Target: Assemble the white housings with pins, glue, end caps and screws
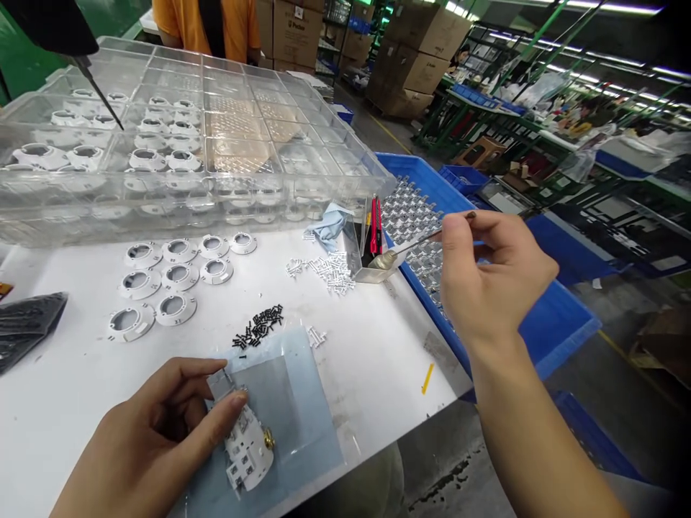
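My left hand (162,424) grips a small white plastic part with a brass fitting (247,442), holding it over a bluish sheet (302,403) near the table's front edge. My right hand (489,277) is closed in a pinch on the handle of a thin metal spoon-like tool (410,247). The tool's bowl rests in a small clear container (372,270) at the table's right edge. Just ahead of my left hand lies a pile of black screws (259,327), and a pile of white screws (329,270) sits close to the container.
Several white ring-shaped parts (173,277) lie on the white table (65,403). A large clear compartment tray (178,137) spans the back. A red cutter (375,226) stands by a blue bin (551,316) of metal pieces. A person in orange (208,25) stands beyond.
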Demonstrator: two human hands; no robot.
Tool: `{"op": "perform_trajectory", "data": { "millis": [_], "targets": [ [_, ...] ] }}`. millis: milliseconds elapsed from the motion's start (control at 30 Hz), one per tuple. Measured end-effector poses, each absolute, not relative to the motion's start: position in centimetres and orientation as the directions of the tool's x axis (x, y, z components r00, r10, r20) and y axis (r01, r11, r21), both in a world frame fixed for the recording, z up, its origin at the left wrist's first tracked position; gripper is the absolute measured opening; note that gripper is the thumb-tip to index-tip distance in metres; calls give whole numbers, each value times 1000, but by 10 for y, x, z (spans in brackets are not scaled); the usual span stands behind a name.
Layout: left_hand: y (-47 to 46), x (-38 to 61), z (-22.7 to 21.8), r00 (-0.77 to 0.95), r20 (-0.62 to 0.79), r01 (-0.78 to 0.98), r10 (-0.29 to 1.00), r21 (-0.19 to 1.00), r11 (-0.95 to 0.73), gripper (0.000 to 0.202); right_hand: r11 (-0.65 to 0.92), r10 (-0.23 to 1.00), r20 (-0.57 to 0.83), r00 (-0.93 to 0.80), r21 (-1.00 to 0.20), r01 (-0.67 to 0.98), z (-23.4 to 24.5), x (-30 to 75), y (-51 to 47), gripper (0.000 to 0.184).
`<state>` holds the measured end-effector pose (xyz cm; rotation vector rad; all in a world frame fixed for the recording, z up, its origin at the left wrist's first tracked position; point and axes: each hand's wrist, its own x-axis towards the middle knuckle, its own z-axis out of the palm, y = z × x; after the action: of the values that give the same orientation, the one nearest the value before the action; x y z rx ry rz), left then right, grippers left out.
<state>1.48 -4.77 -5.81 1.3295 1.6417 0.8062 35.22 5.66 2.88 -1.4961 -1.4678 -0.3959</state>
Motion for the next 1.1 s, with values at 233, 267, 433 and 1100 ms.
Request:
{"op": "perform_trajectory", "data": {
  "millis": [233, 267, 433, 1100],
  "targets": [
    [-47, 14, -52, 17, -294, 478, 956, 842, 250, 51, 184, 596, 776, 207, -383, 906, 24, 361, 61, 27],
    [-46, 16, -48, 11, -303, 479, 953, 838, 261, 51, 177, 634, 751, 186, -374, 910, 23, 362, 61, 26],
    [-45, 24, -38, 6, -293, 445, 956, 857, 260, 51, 68, 791, 588, 171, -361, 930, 5, 356, 41, 35],
    [-40, 24, -30, 77, -332, 421, 940, 866, 271, 41, 452, 888, 279, -365, -390, 802, -21, 282, -32, 22]
  ]
}}
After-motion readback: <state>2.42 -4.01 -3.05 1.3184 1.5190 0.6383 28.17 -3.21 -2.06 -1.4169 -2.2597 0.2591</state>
